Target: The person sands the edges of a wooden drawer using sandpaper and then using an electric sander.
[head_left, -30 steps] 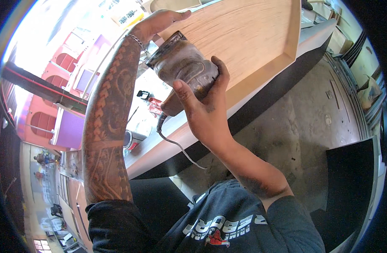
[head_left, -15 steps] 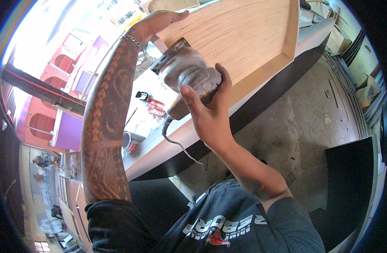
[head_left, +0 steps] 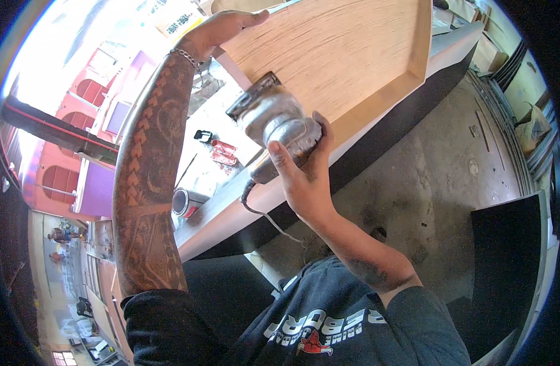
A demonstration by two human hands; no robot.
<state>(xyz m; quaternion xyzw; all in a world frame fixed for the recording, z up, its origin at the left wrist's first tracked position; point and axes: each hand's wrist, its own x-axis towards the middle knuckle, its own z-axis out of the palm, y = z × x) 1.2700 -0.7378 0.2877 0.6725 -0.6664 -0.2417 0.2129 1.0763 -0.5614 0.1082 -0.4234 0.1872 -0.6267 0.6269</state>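
My right hand (head_left: 307, 174) is wrapped round a worn grey electric sander (head_left: 283, 125), thumb on the near side of its body. The sander's flat dark pad points up and left, close to the near left end of a shallow wooden panel with raised edges (head_left: 347, 55). I cannot tell whether the pad touches the wood. From the sander's rear end a cord (head_left: 272, 222) hangs past the table edge. My left hand (head_left: 222, 30) grips the panel's far left edge, thumb stretched over the wood and the other fingers mostly hidden.
The panel lies on a long white-topped table (head_left: 216, 229). An open tin (head_left: 187, 202), a red item (head_left: 224, 152) and a small black item (head_left: 202, 135) stand left of the sander. Pink cabinets (head_left: 60, 152) rise at the left; a black panel (head_left: 505, 256) stands at the right.
The sander and my right hand have shifted slightly toward me and to the right. My left hand has moved a little to the left along with the view and stays at the panel's edge.
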